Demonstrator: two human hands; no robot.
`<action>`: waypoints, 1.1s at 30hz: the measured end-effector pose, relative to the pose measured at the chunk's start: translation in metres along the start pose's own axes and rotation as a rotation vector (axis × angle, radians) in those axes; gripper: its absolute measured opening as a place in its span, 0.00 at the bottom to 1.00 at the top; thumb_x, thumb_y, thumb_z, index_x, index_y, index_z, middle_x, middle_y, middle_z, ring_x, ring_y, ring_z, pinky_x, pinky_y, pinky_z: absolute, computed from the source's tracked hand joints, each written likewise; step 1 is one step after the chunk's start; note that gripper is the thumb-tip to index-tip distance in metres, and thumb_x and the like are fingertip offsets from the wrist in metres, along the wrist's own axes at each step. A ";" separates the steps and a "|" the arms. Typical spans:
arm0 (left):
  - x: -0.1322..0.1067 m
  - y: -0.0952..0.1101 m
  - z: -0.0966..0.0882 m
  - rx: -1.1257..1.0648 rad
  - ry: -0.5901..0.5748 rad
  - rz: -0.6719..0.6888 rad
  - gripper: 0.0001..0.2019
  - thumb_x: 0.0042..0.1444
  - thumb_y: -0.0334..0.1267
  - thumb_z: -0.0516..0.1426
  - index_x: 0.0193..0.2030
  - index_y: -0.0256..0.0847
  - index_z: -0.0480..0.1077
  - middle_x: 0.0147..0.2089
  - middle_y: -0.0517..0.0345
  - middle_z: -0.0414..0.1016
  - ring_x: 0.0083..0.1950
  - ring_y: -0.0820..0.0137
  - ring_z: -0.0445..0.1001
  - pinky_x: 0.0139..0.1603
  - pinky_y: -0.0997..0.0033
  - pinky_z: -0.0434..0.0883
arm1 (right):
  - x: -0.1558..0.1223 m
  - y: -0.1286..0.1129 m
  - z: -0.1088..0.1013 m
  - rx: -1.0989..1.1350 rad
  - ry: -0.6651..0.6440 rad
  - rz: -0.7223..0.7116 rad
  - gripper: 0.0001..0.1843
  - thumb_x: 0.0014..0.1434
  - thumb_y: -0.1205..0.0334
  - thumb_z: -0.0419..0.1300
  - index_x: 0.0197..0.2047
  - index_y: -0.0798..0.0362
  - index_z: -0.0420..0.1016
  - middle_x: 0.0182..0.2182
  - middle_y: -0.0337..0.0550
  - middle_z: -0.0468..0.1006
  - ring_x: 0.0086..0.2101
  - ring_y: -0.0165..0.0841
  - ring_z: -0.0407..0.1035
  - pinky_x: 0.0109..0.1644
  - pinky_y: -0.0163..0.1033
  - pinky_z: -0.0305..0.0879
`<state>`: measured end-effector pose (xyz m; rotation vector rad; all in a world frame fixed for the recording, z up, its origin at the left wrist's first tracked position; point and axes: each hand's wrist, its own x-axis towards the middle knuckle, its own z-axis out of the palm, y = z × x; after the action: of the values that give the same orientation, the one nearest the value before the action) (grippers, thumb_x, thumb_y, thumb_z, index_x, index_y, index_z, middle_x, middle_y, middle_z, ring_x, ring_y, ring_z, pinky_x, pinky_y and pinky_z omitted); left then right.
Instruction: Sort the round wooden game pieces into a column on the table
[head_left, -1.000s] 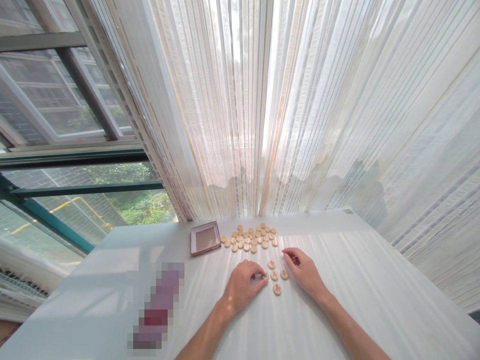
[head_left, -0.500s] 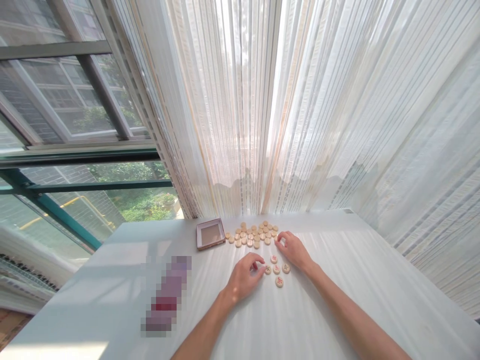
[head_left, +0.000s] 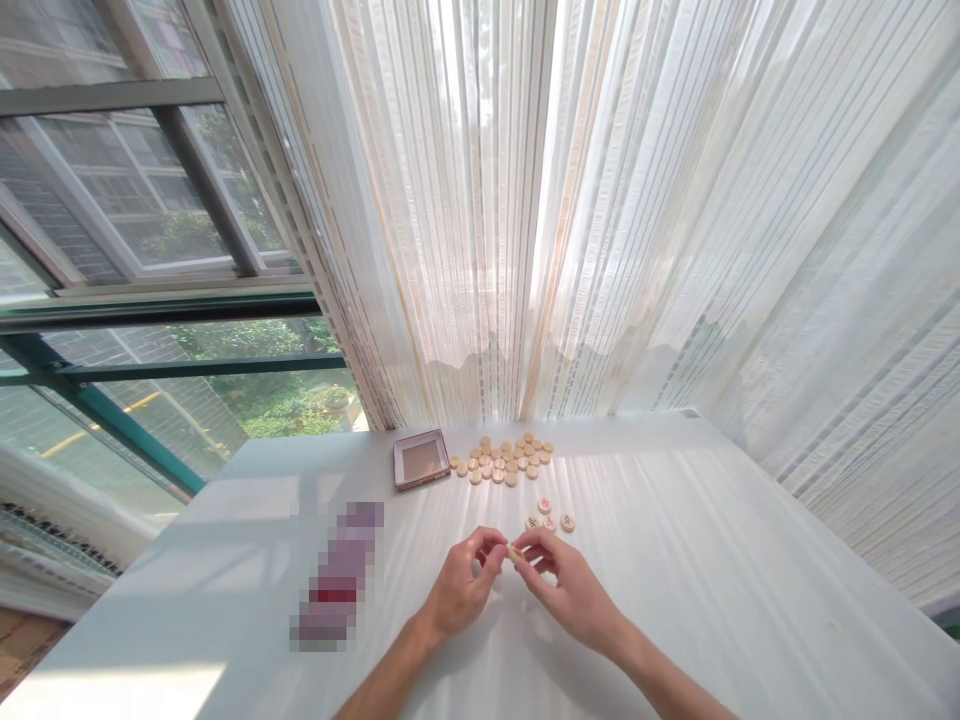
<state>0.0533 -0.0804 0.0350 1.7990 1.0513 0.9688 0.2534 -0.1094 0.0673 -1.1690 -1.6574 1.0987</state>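
Both hands have drawn together since the preceding frame: the right hand point(head_left: 574, 595) has left the edge of the far cluster of discs point(head_left: 511, 479), and the left hand point(head_left: 463, 590) has come toward the near side of the small group of marked discs point(head_left: 544, 506). A single pale disc point(head_left: 514, 552) is now held between the hands, tilted rather than flat. Good handling here would probably mean a light pinch on the rim, leaving both faces free, with the disc kept low over the white table point(head_left: 750, 600) and the knuckles clear of the marked discs just beyond; any turning is best left to the fingertips, wrists steady. The right thumb and forefinger are closed to the thickness of the disc and grasp it, the remaining fingers loosely curled. The left thumb and forefinger nearly meet at its left edge; whether they grip or merely touch cannot be told. Four marked discs show beyond the hands; any lying beneath the right hand would be hidden. An open box point(head_left: 421, 485) stands beside the cluster.
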 end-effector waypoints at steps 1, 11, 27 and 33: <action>-0.002 0.000 -0.001 0.009 -0.007 0.011 0.16 0.72 0.50 0.52 0.46 0.40 0.74 0.37 0.52 0.81 0.38 0.64 0.79 0.44 0.65 0.75 | -0.001 0.002 0.007 0.048 -0.006 0.013 0.18 0.70 0.42 0.60 0.45 0.49 0.78 0.42 0.46 0.82 0.39 0.40 0.79 0.42 0.42 0.77; -0.005 -0.008 -0.006 0.027 -0.063 -0.053 0.16 0.70 0.52 0.56 0.42 0.40 0.74 0.35 0.54 0.83 0.34 0.66 0.79 0.38 0.70 0.73 | -0.002 0.026 0.024 0.283 -0.044 0.057 0.19 0.67 0.42 0.64 0.47 0.49 0.79 0.43 0.49 0.84 0.45 0.45 0.80 0.54 0.49 0.76; -0.010 0.000 -0.005 0.008 -0.173 0.011 0.09 0.70 0.40 0.56 0.53 0.44 0.68 0.38 0.55 0.85 0.37 0.65 0.83 0.41 0.70 0.76 | -0.004 0.038 0.029 0.327 0.033 0.113 0.16 0.69 0.44 0.62 0.44 0.49 0.77 0.37 0.45 0.82 0.38 0.41 0.78 0.46 0.45 0.75; -0.013 -0.003 -0.004 0.002 -0.190 0.039 0.12 0.65 0.34 0.60 0.54 0.43 0.66 0.37 0.56 0.84 0.33 0.68 0.80 0.38 0.71 0.75 | -0.006 0.033 0.028 0.293 0.041 0.155 0.18 0.69 0.43 0.61 0.43 0.50 0.78 0.36 0.45 0.83 0.36 0.40 0.77 0.43 0.43 0.74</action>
<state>0.0442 -0.0897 0.0314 1.8784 0.9025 0.8015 0.2373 -0.1138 0.0271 -1.1322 -1.3365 1.3541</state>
